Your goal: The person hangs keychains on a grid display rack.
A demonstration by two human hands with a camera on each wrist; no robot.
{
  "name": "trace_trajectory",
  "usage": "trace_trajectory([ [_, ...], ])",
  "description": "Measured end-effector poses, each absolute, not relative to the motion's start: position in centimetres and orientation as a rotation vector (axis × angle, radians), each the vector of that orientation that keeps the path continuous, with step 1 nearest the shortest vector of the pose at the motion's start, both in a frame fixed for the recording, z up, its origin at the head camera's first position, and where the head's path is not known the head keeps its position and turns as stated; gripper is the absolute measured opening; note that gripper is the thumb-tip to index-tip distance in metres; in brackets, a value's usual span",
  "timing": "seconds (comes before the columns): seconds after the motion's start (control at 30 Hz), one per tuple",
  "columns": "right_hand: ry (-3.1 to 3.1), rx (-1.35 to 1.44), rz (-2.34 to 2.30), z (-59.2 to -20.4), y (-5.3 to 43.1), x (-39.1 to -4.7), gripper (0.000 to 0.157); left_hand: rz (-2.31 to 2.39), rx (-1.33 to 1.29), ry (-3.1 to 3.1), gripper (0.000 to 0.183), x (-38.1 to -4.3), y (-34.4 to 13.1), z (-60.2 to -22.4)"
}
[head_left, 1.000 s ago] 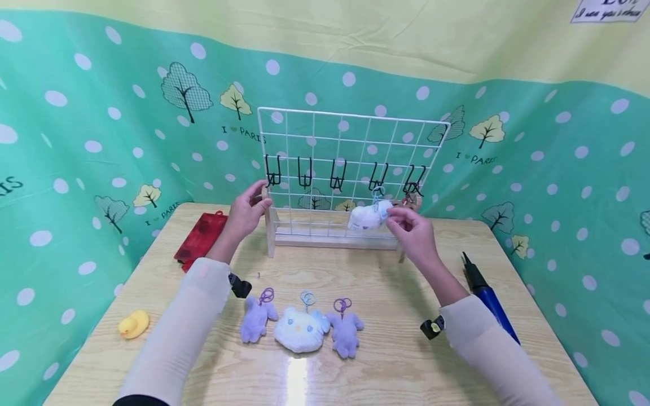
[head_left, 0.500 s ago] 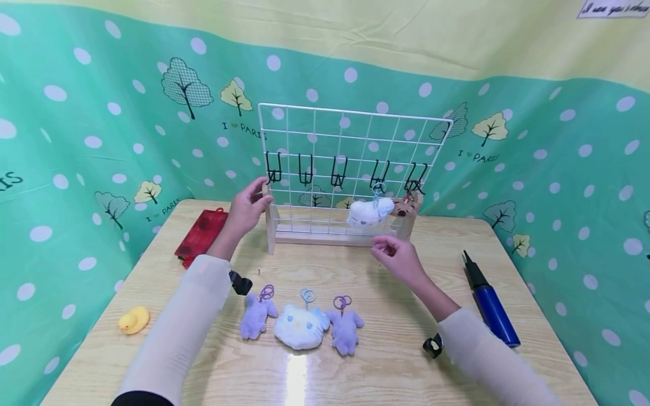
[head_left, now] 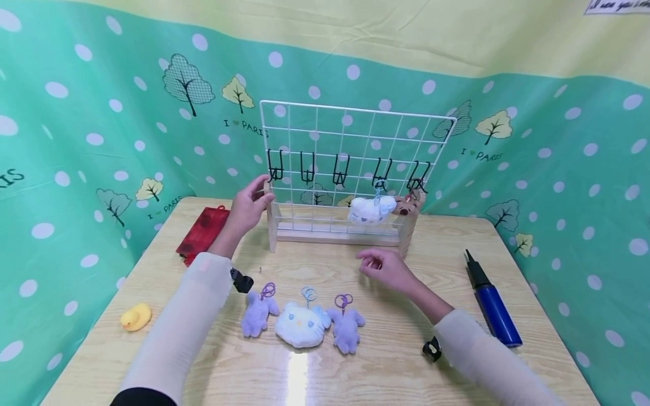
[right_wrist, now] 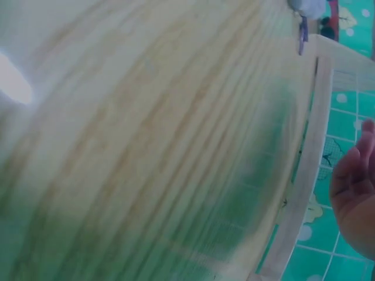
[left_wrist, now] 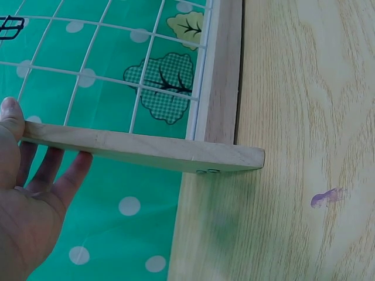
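Observation:
A white wire grid rack (head_left: 359,135) on a wooden stand carries a row of black hooks (head_left: 340,170). My left hand (head_left: 250,206) grips its left wooden post (left_wrist: 146,145), thumb on one side and fingers behind. My right hand (head_left: 388,269) holds nothing; its fingers are loosely bent over the table in front of the rack. A white cat-face plush keychain (head_left: 372,210) hangs from a hook on the right, and a brown plush (head_left: 404,206) hangs beside it, partly hidden. Nearer me lie a purple plush keychain (head_left: 257,316), another white cat-face plush (head_left: 301,326) and a second purple plush (head_left: 346,330).
A red pouch (head_left: 203,231) lies behind my left forearm. At the left edge of the table (head_left: 396,366) sits a yellow rubber duck (head_left: 136,317). A blue hand pump (head_left: 495,307) with a black nozzle lies on the right.
My right hand has let go of the white cat-face plush, which now hangs from its hook, and has moved down and left toward me. The left hand stays on the post.

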State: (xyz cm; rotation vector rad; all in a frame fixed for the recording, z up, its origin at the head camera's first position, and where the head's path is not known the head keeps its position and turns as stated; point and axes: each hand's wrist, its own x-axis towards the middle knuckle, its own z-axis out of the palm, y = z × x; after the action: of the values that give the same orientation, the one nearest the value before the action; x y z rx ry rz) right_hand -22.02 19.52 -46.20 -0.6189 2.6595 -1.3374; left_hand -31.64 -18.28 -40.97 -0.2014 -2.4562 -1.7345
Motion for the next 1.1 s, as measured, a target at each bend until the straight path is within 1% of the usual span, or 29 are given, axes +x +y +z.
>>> trace_trajectory([
  [0.23,2.564,-0.792,-1.155,-47.1,18.9,-21.7,0.026,-1.744,-0.199,-2.459,0.053,-31.7,-18.2,-41.1],
  [1.1,2.334,-0.889,-0.866,-47.8,17.0,-22.0,0.02,-1.726,-0.234,-2.421,0.052,-31.9,-18.3,-41.0],
])
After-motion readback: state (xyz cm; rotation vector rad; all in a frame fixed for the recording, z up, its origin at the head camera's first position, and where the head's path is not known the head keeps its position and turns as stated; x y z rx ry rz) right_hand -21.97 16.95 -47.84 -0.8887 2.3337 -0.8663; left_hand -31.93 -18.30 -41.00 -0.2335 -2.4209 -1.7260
